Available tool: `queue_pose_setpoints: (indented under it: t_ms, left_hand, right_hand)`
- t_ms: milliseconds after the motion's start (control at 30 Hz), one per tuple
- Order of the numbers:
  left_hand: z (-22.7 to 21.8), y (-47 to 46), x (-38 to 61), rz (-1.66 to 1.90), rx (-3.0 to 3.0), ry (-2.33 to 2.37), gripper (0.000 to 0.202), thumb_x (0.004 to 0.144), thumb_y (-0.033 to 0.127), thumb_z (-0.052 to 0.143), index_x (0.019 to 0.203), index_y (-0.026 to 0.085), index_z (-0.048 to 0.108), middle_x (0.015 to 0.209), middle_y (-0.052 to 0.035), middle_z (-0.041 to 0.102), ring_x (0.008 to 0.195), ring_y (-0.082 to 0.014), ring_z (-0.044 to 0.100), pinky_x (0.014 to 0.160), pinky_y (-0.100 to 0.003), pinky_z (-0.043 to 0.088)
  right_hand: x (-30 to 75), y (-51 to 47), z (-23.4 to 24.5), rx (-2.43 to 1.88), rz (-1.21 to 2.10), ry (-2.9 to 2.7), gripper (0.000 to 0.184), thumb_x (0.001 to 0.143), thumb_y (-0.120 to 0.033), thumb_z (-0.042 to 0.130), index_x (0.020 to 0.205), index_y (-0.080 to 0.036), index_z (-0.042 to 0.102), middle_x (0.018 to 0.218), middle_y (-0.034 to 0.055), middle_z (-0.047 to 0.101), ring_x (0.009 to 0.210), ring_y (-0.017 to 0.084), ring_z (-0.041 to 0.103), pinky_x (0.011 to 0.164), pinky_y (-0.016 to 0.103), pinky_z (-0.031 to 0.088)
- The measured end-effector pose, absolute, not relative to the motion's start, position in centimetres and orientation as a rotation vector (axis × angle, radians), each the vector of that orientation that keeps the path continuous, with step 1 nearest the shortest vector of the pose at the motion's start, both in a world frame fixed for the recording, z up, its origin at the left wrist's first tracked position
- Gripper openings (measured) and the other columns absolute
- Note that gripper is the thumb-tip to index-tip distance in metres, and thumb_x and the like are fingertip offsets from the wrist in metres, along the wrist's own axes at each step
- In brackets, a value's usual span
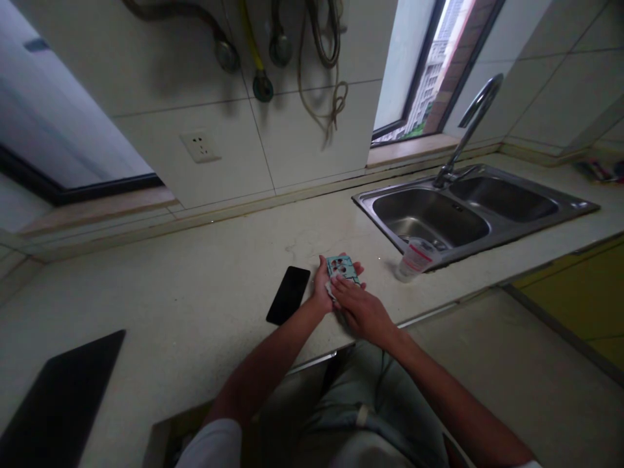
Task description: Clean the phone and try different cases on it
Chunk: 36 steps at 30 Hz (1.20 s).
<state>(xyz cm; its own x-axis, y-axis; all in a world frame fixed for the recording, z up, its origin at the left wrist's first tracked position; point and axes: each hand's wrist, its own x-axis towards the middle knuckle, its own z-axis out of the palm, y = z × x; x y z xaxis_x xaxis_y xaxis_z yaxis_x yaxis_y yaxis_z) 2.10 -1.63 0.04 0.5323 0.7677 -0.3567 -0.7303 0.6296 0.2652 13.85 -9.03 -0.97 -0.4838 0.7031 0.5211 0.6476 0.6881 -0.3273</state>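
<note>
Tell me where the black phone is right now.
In the head view, the black phone lies flat on the pale counter, a little left of centre, just left of the left hand, which holds the light-blue case.

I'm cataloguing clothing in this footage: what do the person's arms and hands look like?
The left hand and right hand are ungloved; the forearms are bare, with no watch or bracelet visible. A whitish short sleeve covers the left upper arm.

1. Honestly, couldn't read a single word, brand or number anywhere.
2. The clear cup [414, 261] had red markings, but they were way too blurry.
3. The light-blue phone case [343, 260] had dark lines, couldn't tell if any were letters.
</note>
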Motion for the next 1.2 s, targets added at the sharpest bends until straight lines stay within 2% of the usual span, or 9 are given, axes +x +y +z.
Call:
queue_pose_setpoints:
  t_ms: [133, 300, 467, 600, 700, 800, 1033, 1133, 1200]
  left_hand:
    - [-0.4, -1.2, 1.8, 0.948, 0.102, 0.489, 0.062, 0.095, 0.068, 0.029, 0.108, 0.018, 0.064, 0.105, -0.0166, 0.070, 0.098, -0.0296, 0.068, 0.086, -0.056, 0.052]
    - [-0.7, -1.2, 2.0, 0.942, 0.075, 0.532, 0.068, 0.094, 0.068, 0.029, 0.107, 0.012, 0.065, 0.106, -0.0196, 0.070, 0.099, -0.0307, 0.067, 0.087, -0.055, 0.051]
    - [-0.5, -1.2, 2.2, 0.894, 0.073, 0.527, 0.073, 0.094, 0.069, 0.026, 0.110, 0.009, 0.066, 0.106, -0.0211, 0.070, 0.105, -0.0326, 0.066, 0.093, -0.053, 0.049]
    - [-0.5, -1.0, 2.5, 0.860, 0.115, 0.522, 0.075, 0.096, 0.066, 0.027, 0.114, 0.004, 0.066, 0.107, -0.0222, 0.071, 0.108, -0.0325, 0.067, 0.098, -0.047, 0.048]
    - [-0.3, -1.0, 2.7, 0.874, 0.122, 0.531, 0.068, 0.098, 0.061, 0.029, 0.120, 0.008, 0.066, 0.107, -0.0180, 0.072, 0.107, -0.0311, 0.067, 0.101, -0.047, 0.047]
    - [0.3, -1.2, 2.8, 0.885, 0.155, 0.562, 0.061, 0.099, 0.057, 0.032, 0.123, 0.012, 0.066, 0.104, -0.0140, 0.074, 0.108, -0.0292, 0.068, 0.103, -0.045, 0.046]
    - [0.5, -1.4, 2.8, 0.905, 0.151, 0.588, 0.063, 0.099, 0.058, 0.029, 0.122, 0.012, 0.066, 0.103, -0.0137, 0.074, 0.114, -0.0286, 0.065, 0.109, -0.045, 0.042]
    - [-0.3, -1.1, 2.6, 0.893, 0.115, 0.555, 0.070, 0.097, 0.063, 0.027, 0.121, 0.010, 0.065, 0.106, -0.0177, 0.072, 0.114, -0.0317, 0.064, 0.108, -0.051, 0.041]
    - [-0.7, -0.9, 2.4, 0.885, 0.104, 0.524, 0.072, 0.096, 0.067, 0.026, 0.123, 0.010, 0.063, 0.108, -0.0192, 0.071, 0.114, -0.0339, 0.064, 0.105, -0.059, 0.041]
  right_hand:
    - [14.7, -12.1, -1.4, -0.959, 0.096, -2.351, 0.051, 0.093, -0.008, 0.046, 0.143, -0.011, 0.051, 0.147, 0.0142, 0.052, 0.142, 0.025, 0.042, 0.114, 0.046, 0.043]
    - [16.8, -13.6, -2.3, -0.914, 0.062, -2.389, 0.055, 0.094, -0.008, 0.046, 0.149, -0.014, 0.044, 0.148, 0.0129, 0.050, 0.143, 0.024, 0.040, 0.114, 0.046, 0.044]
    - [18.1, -12.3, -3.3, -1.130, 0.027, -2.288, 0.054, 0.100, -0.022, 0.048, 0.152, -0.016, 0.038, 0.151, 0.0155, 0.047, 0.144, 0.026, 0.038, 0.115, 0.050, 0.041]
    - [17.4, -9.4, -4.1, -1.261, 0.099, -2.244, 0.072, 0.099, -0.046, 0.050, 0.157, -0.011, 0.025, 0.159, 0.0218, 0.029, 0.151, 0.033, 0.020, 0.117, 0.060, 0.031]
    - [16.5, -6.5, -3.9, -1.384, 0.205, -2.186, 0.072, 0.101, -0.050, 0.041, 0.158, -0.011, 0.020, 0.161, 0.0225, 0.022, 0.152, 0.033, 0.011, 0.118, 0.064, 0.020]
    - [15.6, -4.0, -2.8, -1.468, 0.275, -2.150, 0.069, 0.102, -0.050, 0.036, 0.157, -0.010, 0.026, 0.161, 0.0222, 0.022, 0.152, 0.033, 0.010, 0.119, 0.064, 0.015]
    - [14.2, -4.1, -2.0, -1.497, 0.271, -2.163, 0.071, 0.102, -0.050, 0.035, 0.150, 0.001, 0.036, 0.157, 0.0292, 0.028, 0.151, 0.037, 0.018, 0.119, 0.063, 0.020]
    - [13.7, -7.0, -2.8, -1.371, 0.197, -2.211, 0.070, 0.101, -0.048, 0.039, 0.152, -0.001, 0.033, 0.158, 0.0281, 0.027, 0.151, 0.036, 0.015, 0.118, 0.063, 0.023]
    - [13.3, -9.3, -2.9, -1.242, 0.163, -2.270, 0.067, 0.101, -0.044, 0.042, 0.154, -0.005, 0.030, 0.158, 0.0249, 0.029, 0.152, 0.033, 0.016, 0.117, 0.060, 0.028]
